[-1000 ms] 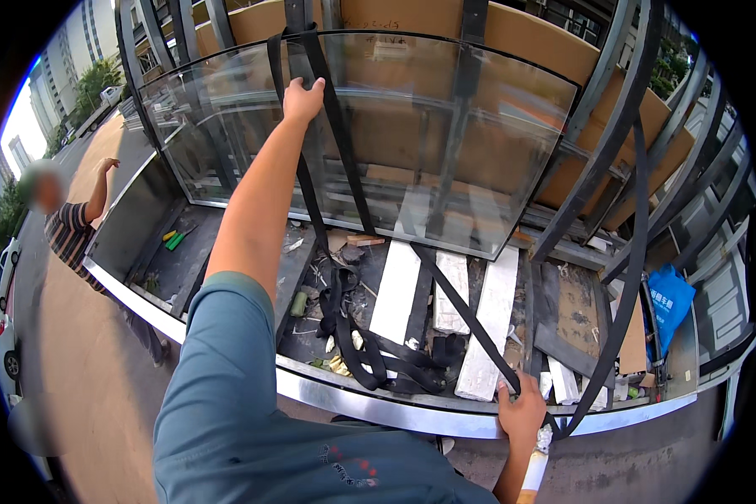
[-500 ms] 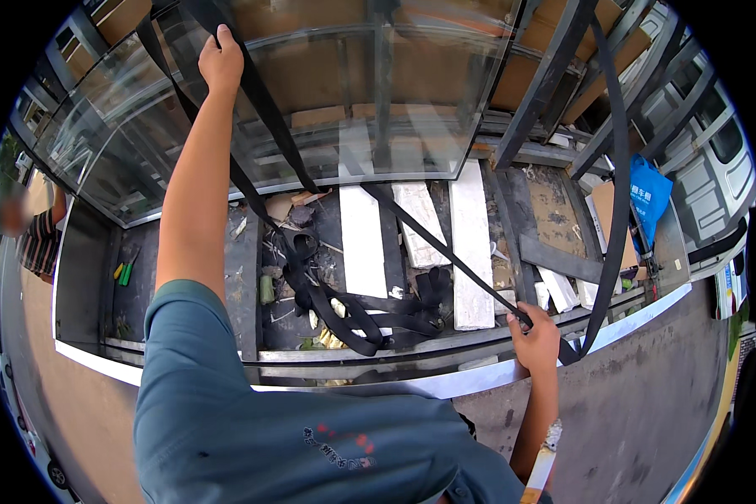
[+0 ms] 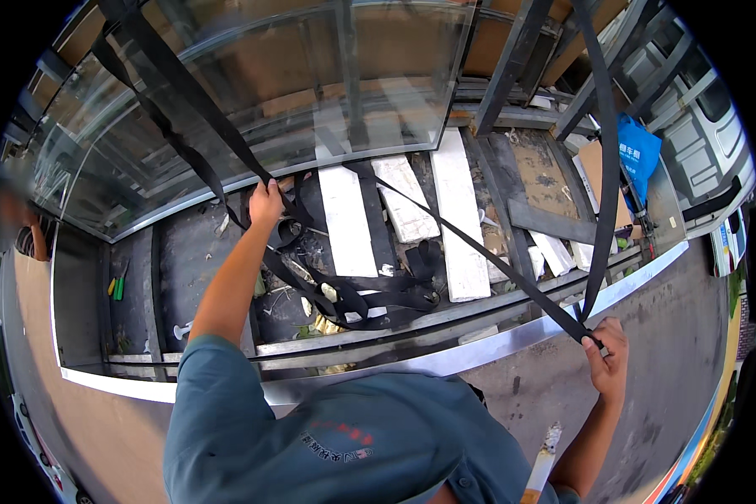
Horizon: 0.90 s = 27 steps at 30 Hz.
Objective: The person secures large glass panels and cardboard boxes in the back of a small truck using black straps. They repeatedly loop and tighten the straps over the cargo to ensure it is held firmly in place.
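Note:
My left hand (image 3: 266, 202) is closed around a black webbing strap (image 3: 195, 94) that runs down from the top of the glass panel (image 3: 395, 80). More of that webbing lies in a loose tangle (image 3: 365, 298) on the truck bed (image 3: 197, 260), below the hand. Out past the bed's near side, my right hand (image 3: 609, 357) grips another stretch of strap (image 3: 487, 254). This stretch slants from the panel's lower edge to my fingers, and a second length (image 3: 603, 168) climbs from there toward the upper right. Whether all the lengths are one strap, I cannot tell.
White foam strips (image 3: 464, 227) lie across the bed among scraps. A blue bag (image 3: 638, 160) hangs at the right beside cardboard (image 3: 601, 189). Green-handled tools (image 3: 119, 288) lie far left. A person (image 3: 32, 235) stands beyond the left end. A cigarette (image 3: 543, 462) juts up near my right forearm.
My left hand has come down from high on the strap to near the panel's bottom edge. My right hand has moved right and slightly nearer, drawing the slanting strap longer.

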Available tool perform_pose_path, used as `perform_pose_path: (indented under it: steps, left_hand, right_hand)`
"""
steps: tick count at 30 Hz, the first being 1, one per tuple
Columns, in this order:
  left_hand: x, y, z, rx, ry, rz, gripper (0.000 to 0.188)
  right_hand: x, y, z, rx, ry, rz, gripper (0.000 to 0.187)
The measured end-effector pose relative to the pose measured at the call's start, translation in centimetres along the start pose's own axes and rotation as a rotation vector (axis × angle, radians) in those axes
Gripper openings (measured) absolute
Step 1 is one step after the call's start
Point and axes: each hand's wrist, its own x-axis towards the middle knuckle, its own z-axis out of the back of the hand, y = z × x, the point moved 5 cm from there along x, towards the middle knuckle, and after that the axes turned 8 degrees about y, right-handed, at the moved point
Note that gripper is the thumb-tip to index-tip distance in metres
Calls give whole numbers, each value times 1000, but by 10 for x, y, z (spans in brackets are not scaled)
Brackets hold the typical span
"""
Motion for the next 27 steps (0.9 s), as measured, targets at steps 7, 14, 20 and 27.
perform_pose_path:
  steps: [7,14,20,27]
  left_hand:
    - [-118,-117,-73,27,188,-283,94]
    - [-320,-348,-104,-144,836,-1014,69]
    - [-434,-434,-133,25,919,-1456,77]
    - [-428,-484,-168,-33,773,-1148,39]
  right_hand:
    - [-170,-118,-38,21,-84,-502,17]
    - [-137,-98,-126,-6,-57,-305,15]
    - [-112,-101,-42,61,-344,-149,20]
    - [-42,-213,61,107,-674,-149,18]
